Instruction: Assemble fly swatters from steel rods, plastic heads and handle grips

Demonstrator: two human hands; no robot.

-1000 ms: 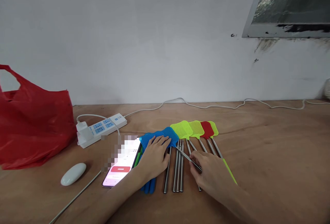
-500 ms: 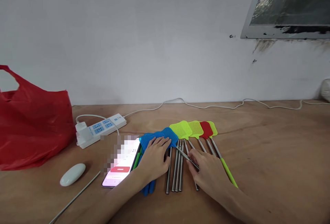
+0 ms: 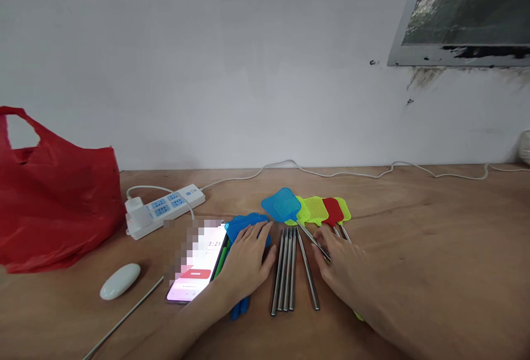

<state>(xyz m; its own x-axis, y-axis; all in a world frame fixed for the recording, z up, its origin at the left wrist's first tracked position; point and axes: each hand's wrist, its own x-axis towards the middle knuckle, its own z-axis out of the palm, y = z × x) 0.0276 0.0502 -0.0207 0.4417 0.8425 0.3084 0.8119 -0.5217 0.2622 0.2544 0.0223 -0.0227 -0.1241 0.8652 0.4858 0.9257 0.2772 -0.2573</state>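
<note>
My left hand (image 3: 247,261) lies flat, fingers spread, on a stack of blue fly swatters (image 3: 244,223) next to a phone (image 3: 199,263). With its fingers pinched on the metal rod, my right hand (image 3: 343,269) holds one blue fly swatter (image 3: 282,204) whose head is raised over the yellow-green swatter heads (image 3: 314,208). A red swatter head (image 3: 332,209) sits among the yellow-green ones. Several bare metal rods (image 3: 286,269) lie between my two hands on the wooden table (image 3: 434,249).
A red plastic bag (image 3: 53,194) stands at the left. A white power strip (image 3: 163,208) with a plugged charger lies behind the phone. A white oval object (image 3: 120,281) and a thin rod (image 3: 120,321) lie at the front left. A white cable (image 3: 372,171) runs along the wall.
My right hand has lifted one blue swatter by its rod and swung its head right, over the yellow-green heads. My left hand has stayed on the blue stack.
</note>
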